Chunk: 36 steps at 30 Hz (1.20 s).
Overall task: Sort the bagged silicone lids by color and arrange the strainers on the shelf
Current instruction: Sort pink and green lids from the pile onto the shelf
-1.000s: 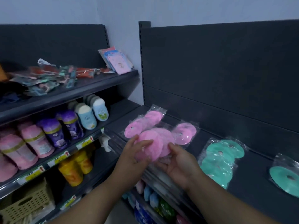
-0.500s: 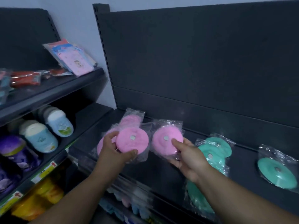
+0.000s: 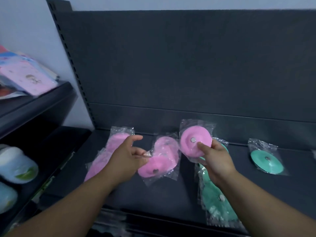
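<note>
Head view, looking down at a dark shelf [image 3: 153, 199] with a dark back panel [image 3: 188, 65] behind it.

Right hand [image 3: 218, 165]: grip closed on the raised pink lid [image 3: 189, 148]. The thumb presses its face just beside the small metal centre knob, and the fingers are behind the bag. This lid is held up off the shelf and tilted toward the camera, in a clear plastic bag.

Left hand [image 3: 124, 159]: fingers curled in, thumb sticking up. The grip pinches the near-left corner of the clear bag of the middle pink lid [image 3: 162, 159]. That lid lies on the shelf between the two hands, with its knob toward the near edge.

Left pink lids [image 3: 102, 161]: bagged and overlapping on the left part of the shelf, partly hidden by the left hand. The count is unclear because of blur.

Teal lids [image 3: 217, 207]: bagged, in an overlapping row running from far to near, under and behind the right hand and forearm.

Single teal lid [image 3: 266, 162]: bagged, flat on the shelf to the right, well apart from the rest.

Side shelving at the left edge: pink packets [image 3: 25, 77] on the upper level, blurred blue-and-white items [image 3: 15, 165] on the level below.
</note>
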Each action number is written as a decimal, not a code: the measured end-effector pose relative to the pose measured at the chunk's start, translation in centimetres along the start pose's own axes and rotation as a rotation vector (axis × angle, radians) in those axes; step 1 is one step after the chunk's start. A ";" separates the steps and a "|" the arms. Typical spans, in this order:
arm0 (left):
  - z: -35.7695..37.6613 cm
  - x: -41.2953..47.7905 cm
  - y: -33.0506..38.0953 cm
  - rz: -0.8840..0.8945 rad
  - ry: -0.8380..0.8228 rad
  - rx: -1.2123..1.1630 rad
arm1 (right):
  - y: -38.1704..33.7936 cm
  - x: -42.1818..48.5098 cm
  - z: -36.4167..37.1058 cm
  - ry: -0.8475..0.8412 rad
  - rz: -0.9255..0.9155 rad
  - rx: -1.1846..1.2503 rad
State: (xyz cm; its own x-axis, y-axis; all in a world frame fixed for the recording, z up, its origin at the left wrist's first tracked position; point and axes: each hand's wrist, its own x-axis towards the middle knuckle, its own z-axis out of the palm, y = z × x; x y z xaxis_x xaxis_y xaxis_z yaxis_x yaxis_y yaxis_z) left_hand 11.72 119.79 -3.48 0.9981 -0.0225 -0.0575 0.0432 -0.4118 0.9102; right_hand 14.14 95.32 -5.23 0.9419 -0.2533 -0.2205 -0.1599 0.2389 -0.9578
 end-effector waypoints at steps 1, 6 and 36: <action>-0.3 0.2 0.2 0.005 -0.024 -0.017 | 0.1 -0.2 0.2 -0.007 0.004 -0.052; -0.6 0.8 0.8 0.044 -0.148 -0.047 | 2.2 -2.5 2.1 -0.170 0.166 -0.126; 5.7 3.3 -5.3 -0.373 -0.020 -0.207 | 6.9 -2.8 2.8 -0.135 0.093 -0.826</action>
State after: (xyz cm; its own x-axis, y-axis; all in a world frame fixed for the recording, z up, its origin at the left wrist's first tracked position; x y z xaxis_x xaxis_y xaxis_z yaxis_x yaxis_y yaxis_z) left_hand 14.50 116.67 -10.80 0.9116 0.0750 -0.4043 0.4109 -0.2031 0.8888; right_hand 11.23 100.29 -10.66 0.9330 -0.1397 -0.3316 -0.3538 -0.5230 -0.7754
